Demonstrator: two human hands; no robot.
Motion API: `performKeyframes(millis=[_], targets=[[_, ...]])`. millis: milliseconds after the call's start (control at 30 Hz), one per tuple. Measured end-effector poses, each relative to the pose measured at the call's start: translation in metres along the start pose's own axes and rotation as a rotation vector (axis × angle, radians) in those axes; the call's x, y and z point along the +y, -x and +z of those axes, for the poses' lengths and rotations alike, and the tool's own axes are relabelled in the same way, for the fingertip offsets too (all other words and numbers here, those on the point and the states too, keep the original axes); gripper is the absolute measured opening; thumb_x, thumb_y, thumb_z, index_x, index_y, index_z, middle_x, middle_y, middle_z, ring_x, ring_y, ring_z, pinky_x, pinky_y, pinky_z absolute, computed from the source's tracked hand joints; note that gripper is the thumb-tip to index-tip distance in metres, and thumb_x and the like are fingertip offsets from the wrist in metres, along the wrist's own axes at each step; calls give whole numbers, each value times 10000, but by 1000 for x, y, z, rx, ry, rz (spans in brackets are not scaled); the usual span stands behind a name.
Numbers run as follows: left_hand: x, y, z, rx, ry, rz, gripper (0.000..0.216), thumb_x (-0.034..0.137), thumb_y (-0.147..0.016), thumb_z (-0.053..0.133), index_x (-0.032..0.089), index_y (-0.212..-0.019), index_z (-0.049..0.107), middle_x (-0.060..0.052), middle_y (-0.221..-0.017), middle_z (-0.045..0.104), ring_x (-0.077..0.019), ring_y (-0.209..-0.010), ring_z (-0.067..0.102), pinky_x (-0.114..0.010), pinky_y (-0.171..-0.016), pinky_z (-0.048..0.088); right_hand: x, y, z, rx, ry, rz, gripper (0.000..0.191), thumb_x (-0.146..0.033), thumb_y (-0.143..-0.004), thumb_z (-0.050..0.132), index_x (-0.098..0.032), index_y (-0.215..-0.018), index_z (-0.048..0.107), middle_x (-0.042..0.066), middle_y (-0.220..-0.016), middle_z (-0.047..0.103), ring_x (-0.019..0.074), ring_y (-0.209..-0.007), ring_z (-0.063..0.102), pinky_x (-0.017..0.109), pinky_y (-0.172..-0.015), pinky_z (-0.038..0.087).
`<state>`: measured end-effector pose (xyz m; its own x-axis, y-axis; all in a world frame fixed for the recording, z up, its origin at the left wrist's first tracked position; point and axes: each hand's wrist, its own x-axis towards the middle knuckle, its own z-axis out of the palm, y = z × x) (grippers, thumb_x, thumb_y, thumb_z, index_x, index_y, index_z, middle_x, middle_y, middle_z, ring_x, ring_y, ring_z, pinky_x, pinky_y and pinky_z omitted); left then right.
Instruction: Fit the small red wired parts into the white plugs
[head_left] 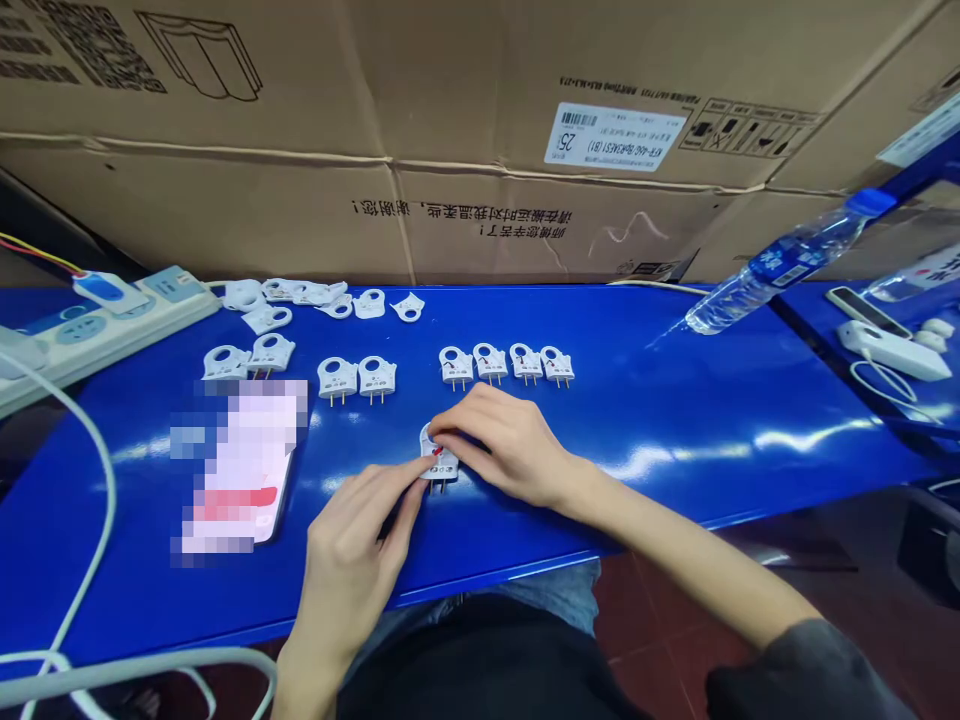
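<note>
— The blue table (675,420) carried a glossy, smooth finish, with lamp glare on it. What of the plug (439,465) under the left hand (352,560) and right hand (510,450)?

— It was white plastic, smooth, with small metal prongs, like the row of plugs (506,363) behind it.

— And beyond them?

— The boxes (465,140) were matt brown cardboard with a paper label; the bottle (780,260) was clear, shiny plastic.

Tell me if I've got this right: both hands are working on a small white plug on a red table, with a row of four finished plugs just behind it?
Not quite: the table is blue, not red, as the head view shows. Both the left hand and right hand do hold the white plug, with the row of four plugs behind.
</note>
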<state>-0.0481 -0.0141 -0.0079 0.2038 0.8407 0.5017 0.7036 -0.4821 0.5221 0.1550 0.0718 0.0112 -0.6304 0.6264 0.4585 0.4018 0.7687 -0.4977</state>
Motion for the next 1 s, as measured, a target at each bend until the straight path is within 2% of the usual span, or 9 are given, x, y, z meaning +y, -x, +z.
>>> performKeyframes(millis=[200,667,1000], targets=[[0,-1,-1,-4,-6,14,325,111,-975,639,242,-1272,664,-8,-1042,772,-154,-895,711,-299,-887,527,1,2,3,-14,95,-60,238,-291,-1104,488,-191,-1126,703,50,-1015,779,184,-914,636,311,-804,549],[-2,1,2,-43,9,47,317,104,-981,634,235,-1270,639,-17,-1038,752,-159,-910,686,-312,-868,514,3,2,4,1,11,-69,199,-289,-1087,540,-191,-1166,695,42,-1032,781,176,-947,633,297,-777,556],[-1,2,2,-50,-11,9,277,144,-999,607,245,-1255,641,-20,-1035,760,-171,-897,707,-316,-868,523,2,0,1,-33,-51,-81,217,-271,-1087,536,-184,-1199,701,33,-1099,789,177,-964,629,300,-806,560]])
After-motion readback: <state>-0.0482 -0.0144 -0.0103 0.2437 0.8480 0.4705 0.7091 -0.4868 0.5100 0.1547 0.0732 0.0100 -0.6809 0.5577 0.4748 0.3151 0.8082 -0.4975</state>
